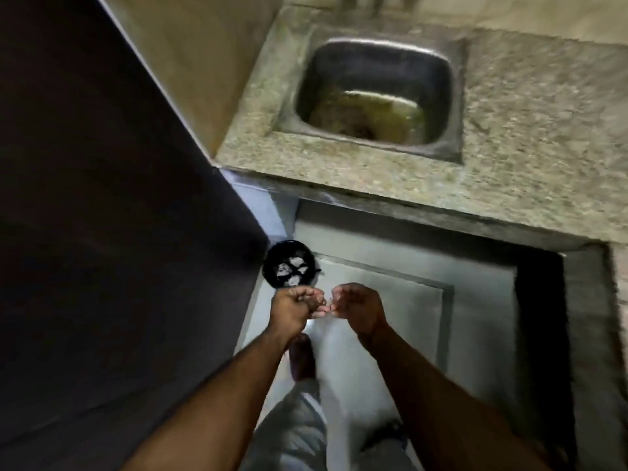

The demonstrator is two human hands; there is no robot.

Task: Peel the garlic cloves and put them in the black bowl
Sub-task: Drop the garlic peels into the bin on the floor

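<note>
A: Item one, left hand [296,308]. We log its fingers curled in, tips meeting those of the right hand [356,305], which is curled likewise. Something small sits pinched between them; we cannot tell through the blur whether it is a garlic clove.

B: Item two, black bowl [290,267]. We place it on the floor just beyond the left hand, against the dark panel [102,232], with pale pieces inside.

A: Item three, steel sink [373,93], set in the speckled stone counter [526,130], well apart from both hands.

B: Item four, our bare foot [301,356] and grey trouser leg [292,426], below the wrists.
</note>
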